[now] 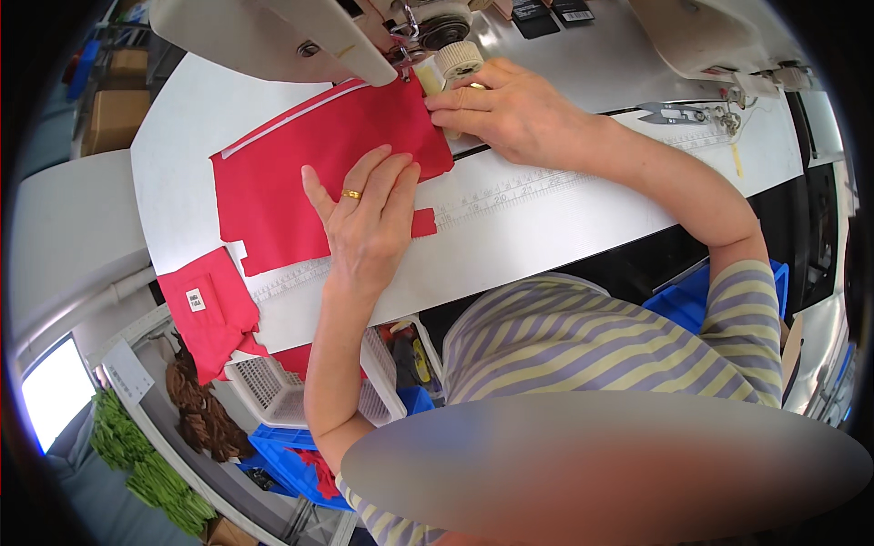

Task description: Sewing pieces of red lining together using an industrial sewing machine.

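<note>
Item: short-sleeved shirt, yellow-and-grey striped cloth [583, 341], worn by the person, on the near side of the sewing machine, a white-bodied unit with metal needle parts [264, 36], which serves as landmark.

Item: red fabric panel, flat, roughly rectangular [282, 196], on the white tabletop [583, 232]; far edge under the sewing machine's needle area, remainder spread toward the person. Narrow white strip [287, 120] along that far edge.

Item: left hand [369, 227], nearer the person than the sewing machine. Grip wide: fingers spread, palm down on the panel, closed on nothing.

Item: right hand [523, 114], just right of the sewing machine's needle area. Grip narrow, fingertips at the panel's edge; whether cloth is pinched cannot be told.

Item: smaller red fabric piece with white label [205, 314], near-left of the sewing machine, at the tabletop's edge.

Item: grey metal snips [674, 114], well right of the sewing machine.

Risks, judged: right fingertips could meet the needle if they travel with the cloth; uneven pressure from the left hand could skew the panel and pucker the strip; a tug could drop the smaller piece.
</note>
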Demonstrator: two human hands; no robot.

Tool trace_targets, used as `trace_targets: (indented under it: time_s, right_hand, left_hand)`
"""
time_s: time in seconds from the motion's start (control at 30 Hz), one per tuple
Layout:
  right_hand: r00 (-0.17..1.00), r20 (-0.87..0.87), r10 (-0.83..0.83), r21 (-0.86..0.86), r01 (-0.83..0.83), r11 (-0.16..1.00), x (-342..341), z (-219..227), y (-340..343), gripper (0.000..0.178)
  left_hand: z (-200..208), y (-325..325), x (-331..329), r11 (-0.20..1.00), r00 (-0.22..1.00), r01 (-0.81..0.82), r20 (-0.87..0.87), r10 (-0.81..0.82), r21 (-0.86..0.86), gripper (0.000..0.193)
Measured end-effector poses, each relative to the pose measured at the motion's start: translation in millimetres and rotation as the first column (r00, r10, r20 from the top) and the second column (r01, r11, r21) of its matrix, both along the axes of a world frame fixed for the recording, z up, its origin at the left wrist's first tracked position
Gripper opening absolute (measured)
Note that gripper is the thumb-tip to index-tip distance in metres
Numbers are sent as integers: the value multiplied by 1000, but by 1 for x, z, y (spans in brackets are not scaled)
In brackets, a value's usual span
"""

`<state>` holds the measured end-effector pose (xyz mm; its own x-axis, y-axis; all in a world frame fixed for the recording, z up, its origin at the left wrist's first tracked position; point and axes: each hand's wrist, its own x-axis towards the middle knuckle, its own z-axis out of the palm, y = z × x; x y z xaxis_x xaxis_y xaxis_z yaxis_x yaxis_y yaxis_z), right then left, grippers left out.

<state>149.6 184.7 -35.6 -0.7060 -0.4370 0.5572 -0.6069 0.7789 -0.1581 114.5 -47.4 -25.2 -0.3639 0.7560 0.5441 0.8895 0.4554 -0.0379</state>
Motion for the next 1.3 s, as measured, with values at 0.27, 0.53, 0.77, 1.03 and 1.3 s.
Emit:
trace_targets:
  time_s: [0.27,0.53,0.77,1.03,1.3]
  right_hand:
    - [999,33,-15,14,14,1000,1,2,0,28]
    - [998,58,-29,22,28,999,2,2,1,28]
    - [995,89,-55,-20,57,998,6,-2,3,31]
    - [998,23,56,0,-56,998,-1,-1,8,38]
    - [997,70,31,60,-35,998,-3,2,7,29]
  left_hand:
    - [4,-1,0,999,996,26,90,-23,-25,17]
    - [3,2,-14,971,950,226,201,-238,79,22]
    - [1,2,-18,954,907,265,297,-297,143,27]
    - [5,5,-28,947,893,275,321,-315,163,25]
    - [2,13,-61,946,880,285,348,-323,157,23]
